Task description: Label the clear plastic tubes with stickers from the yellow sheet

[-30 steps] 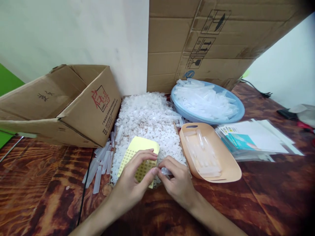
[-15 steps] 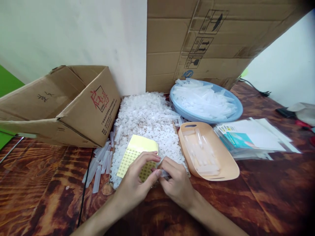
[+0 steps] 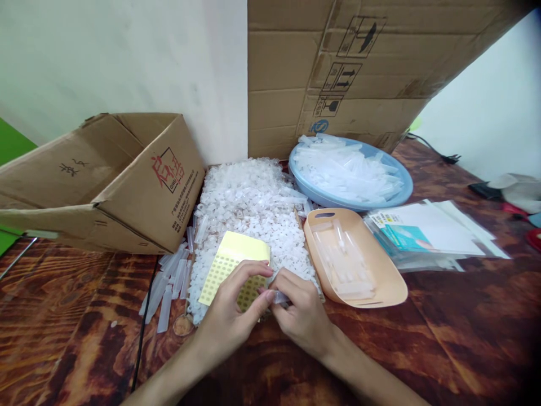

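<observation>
My right hand [image 3: 301, 309] is closed round a small translucent plastic tube [image 3: 280, 296], whose end shows between its fingers. My left hand [image 3: 236, 307] meets it at the fingertips, its thumb pressed near the tube's end; what its fingertips pinch, if anything, is too small to make out. Behind the left hand, a yellow sticker sheet [image 3: 243, 248] with rows of small round labels lies on a heap of small white plastic pieces [image 3: 287, 237]. An orange tray [image 3: 391, 282] holding several clear tubes stands to the right of my hands.
An open cardboard box [image 3: 156, 186] stands at the left, with loose clear tubes [image 3: 165, 307] and a black cable beside it. A blue basin [image 3: 313, 192] full of tubes is at the back right, before a large carton [image 3: 283, 79]. Plastic bags [image 3: 443, 231] lie right of the tray.
The whole view has shifted slightly, so the objects appear a little further left. My hands keep nearly the same pose round the tube.
</observation>
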